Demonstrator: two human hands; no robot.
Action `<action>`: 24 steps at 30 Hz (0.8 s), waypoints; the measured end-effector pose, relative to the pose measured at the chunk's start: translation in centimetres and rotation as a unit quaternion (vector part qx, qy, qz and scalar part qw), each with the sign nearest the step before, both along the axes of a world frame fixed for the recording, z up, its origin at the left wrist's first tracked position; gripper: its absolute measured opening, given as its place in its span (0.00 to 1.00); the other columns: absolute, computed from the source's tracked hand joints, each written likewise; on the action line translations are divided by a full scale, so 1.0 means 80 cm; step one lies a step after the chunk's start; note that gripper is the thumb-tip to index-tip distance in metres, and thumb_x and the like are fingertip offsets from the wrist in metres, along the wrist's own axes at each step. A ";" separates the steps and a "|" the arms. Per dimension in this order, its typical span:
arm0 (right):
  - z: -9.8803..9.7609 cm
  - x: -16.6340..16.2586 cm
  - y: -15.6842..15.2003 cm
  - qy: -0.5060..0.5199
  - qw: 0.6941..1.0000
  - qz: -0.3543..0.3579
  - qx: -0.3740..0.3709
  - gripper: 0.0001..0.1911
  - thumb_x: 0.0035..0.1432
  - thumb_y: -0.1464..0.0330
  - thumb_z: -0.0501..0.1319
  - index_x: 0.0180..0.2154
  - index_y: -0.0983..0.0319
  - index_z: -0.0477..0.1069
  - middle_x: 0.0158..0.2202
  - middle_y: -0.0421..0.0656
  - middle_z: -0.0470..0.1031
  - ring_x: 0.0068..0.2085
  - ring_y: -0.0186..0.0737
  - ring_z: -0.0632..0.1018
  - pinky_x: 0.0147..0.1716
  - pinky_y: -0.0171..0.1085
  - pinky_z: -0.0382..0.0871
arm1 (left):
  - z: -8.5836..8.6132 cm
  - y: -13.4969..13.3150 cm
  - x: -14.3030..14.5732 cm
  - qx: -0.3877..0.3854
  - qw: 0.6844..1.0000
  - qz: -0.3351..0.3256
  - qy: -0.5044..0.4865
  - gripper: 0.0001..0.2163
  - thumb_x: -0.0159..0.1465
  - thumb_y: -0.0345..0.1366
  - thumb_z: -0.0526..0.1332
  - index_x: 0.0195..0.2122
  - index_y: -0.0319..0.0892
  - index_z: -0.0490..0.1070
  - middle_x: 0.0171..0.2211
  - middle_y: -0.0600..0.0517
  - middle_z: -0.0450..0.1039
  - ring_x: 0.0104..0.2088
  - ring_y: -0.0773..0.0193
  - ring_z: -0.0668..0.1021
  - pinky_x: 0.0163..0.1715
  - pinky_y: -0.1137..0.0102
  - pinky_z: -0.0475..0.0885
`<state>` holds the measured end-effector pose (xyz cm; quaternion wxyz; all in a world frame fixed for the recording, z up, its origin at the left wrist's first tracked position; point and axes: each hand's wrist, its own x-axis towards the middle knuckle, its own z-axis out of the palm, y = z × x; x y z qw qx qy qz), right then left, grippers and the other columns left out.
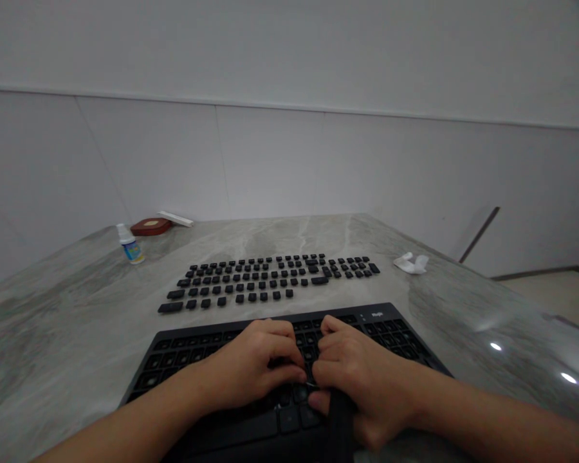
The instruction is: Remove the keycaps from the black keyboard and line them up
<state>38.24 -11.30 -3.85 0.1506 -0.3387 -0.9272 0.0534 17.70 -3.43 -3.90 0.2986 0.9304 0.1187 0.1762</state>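
A black keyboard (pixel 270 444) lies on the table in front of me, most of its keycaps off, with several still on its bottom edge. My right hand (pixel 354 366) is closed around a dark-handled tool (pixel 340 418); a thin metal end shows between the hands, over the lower keys. Right beside it, my left hand (pixel 265 363) rests on the middle of the keyboard, fingers curled and thumb and forefinger together near that metal end. Whatever those fingertips hold is hidden. Beyond the keyboard, loose black keycaps (pixel 253 285) are laid out in rows.
A small white spray bottle (pixel 131 245) with a blue label stands at the left. Behind it are a reddish-brown case (pixel 150 226) and a white strip-like object (pixel 176 218). Crumpled white tissue (pixel 411 263) lies at the right. A wall (pixel 270 161) rises behind the marbled table (pixel 77 334).
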 end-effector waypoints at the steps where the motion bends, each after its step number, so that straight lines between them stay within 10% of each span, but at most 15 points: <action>1: 0.000 0.000 0.000 0.004 1.000 0.002 0.001 0.07 0.50 0.66 0.58 0.25 0.63 0.65 0.20 0.39 0.68 0.24 0.33 0.65 0.35 0.41 0.52 | -0.001 0.000 0.000 0.000 1.000 -0.001 -0.001 0.04 0.63 0.33 0.64 0.32 0.39 0.77 0.30 0.53 0.69 0.32 0.67 0.73 0.34 0.74 0.66; 24: -0.009 -0.016 -0.003 0.125 0.983 -0.080 -0.106 0.07 0.39 0.74 0.56 0.16 0.64 0.57 0.15 0.35 0.58 0.21 0.30 0.59 0.36 0.40 0.56 | 0.002 -0.001 -0.002 -0.031 0.999 -0.005 0.024 0.03 0.63 0.31 0.64 0.33 0.39 0.77 0.30 0.53 0.69 0.32 0.67 0.73 0.35 0.72 0.66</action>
